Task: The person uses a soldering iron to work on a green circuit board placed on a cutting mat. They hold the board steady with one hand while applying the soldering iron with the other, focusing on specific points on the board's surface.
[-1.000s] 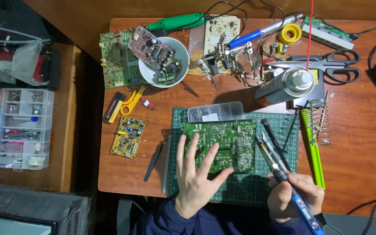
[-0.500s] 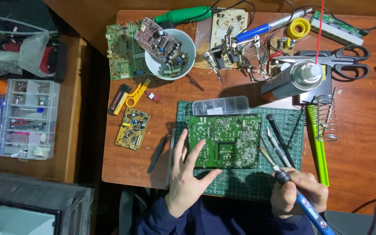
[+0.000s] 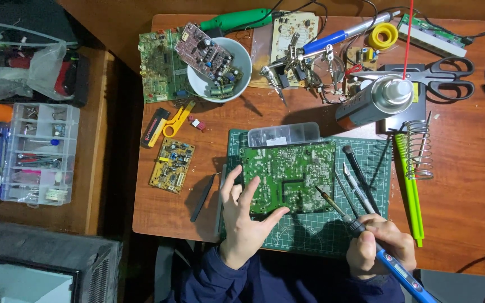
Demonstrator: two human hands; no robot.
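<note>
1. Gripping a blue-handled soldering iron (image 3: 366,233), right hand (image 3: 380,247) is closed around the handle at lower right; metal tip rests at the lower right part of the green circuit board (image 3: 287,177).
2. Left hand (image 3: 245,216) lies flat, fingers spread, pinning the board's lower left corner.
3. Board sits solder side up, frame centre, on the gridded green cutting mat (image 3: 310,230); joints look dull and numerous, so the work seems mid-way, none visibly finished.
4. Farther out: black tweezers (image 3: 203,197) left of the mat, coiled wire iron stand (image 3: 419,151) at right, white ceramic bowl (image 3: 220,70) holding boards above.

The brown wooden desk (image 3: 467,185) carries a green cutting mat (image 3: 310,230) near its front edge. Directly on the wood lie black scissors (image 3: 444,76), a white bowl (image 3: 220,78), a small yellow circuit board (image 3: 172,165) and a spray can (image 3: 374,101).
</note>
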